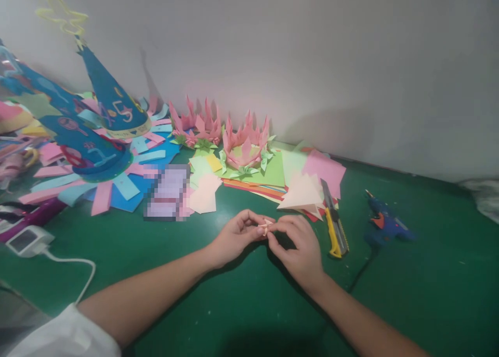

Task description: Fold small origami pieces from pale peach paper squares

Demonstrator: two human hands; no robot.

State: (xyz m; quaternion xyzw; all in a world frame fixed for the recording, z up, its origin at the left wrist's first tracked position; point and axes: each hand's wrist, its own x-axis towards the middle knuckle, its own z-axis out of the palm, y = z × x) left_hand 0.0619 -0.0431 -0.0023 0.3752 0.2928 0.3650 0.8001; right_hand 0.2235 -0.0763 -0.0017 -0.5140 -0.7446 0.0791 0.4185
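Observation:
Between my fingertips, over the green table, is a small folded piece of pale peach paper (266, 227). My left hand (237, 236) pinches it from the left, thumb and fingers together. From the right, my right hand (298, 248) grips it with thumb and index finger. The fingers cover part of the paper, so its full shape is hidden. Beyond my hands stand two pink paper crowns with green leaves, the nearer crown (246, 144) on a stack of coloured paper (273, 172). Just past my right hand lie cut peach sheets (302, 193).
A yellow utility knife (334, 229) and a blue glue gun (388, 219) with a cord lie on the right. Left of centre lies a blurred-out phone (167, 192). Blue cone hats (113, 94) with paper strips stand at the left, near a white charger (29, 241) and cable.

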